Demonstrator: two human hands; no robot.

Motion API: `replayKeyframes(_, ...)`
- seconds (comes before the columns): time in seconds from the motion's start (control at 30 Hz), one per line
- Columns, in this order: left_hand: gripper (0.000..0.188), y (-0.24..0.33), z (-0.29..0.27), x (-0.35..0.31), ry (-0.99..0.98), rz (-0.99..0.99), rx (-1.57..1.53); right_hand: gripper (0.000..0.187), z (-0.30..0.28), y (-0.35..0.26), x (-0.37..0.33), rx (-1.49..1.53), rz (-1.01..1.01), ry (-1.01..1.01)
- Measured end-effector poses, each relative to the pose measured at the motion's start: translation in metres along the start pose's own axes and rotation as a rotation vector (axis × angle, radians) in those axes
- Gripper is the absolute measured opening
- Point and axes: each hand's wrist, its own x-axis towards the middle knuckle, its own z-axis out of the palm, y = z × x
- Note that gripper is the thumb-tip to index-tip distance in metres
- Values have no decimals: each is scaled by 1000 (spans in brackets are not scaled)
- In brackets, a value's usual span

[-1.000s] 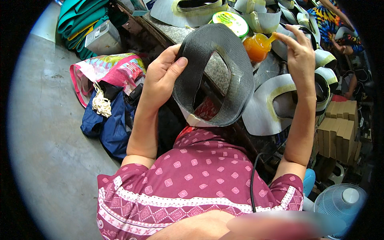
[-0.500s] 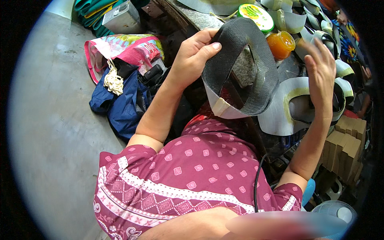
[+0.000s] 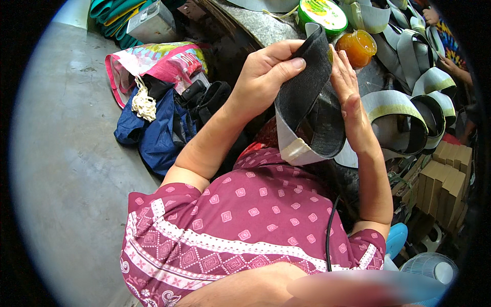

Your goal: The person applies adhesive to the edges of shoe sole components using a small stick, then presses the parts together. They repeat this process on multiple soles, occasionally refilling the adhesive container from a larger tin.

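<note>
My left hand [image 3: 271, 71] pinches the upper left edge of a loop-shaped piece [image 3: 307, 84], thumb on its inner face. This piece looks like a shoe upper: black inside, pale grey outside, with a light seam patch at its lower end. My right hand [image 3: 351, 100] lies with its fingers stretched out along the piece's right outer side. Part of the fingers is hidden behind the rim. Several similar grey pieces [image 3: 398, 102] with yellowish edges lie to the right. Beyond my right fingertips stands a glass jar [image 3: 358, 47] of orange-brown stuff.
A round green-and-white tub [image 3: 323, 15] sits on the grey worktop [image 3: 263, 25]. Tan blocks [image 3: 440, 187] are stacked at right, above a fan [image 3: 432, 268]. Left of me lie a pink bag [image 3: 153, 61] and blue cloth [image 3: 161, 135]. Another person's hand [image 3: 450, 66] shows far right.
My right hand has come in from the right and now touches the loop's outer side. The loop looks narrower and more folded; my left hand keeps its pinch, slightly farther right.
</note>
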Motion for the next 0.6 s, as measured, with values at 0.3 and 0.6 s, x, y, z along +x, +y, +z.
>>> replayKeyframes(0.3, 32, -2, -2, 10, 20, -1, -113, 104, 0, -7, -6, -54, -38, 70)
replayKeyframes(0.6, 33, 0, 6, 11, -9, -52, -71, 107, 9, 4, 5, 73, -43, 120)
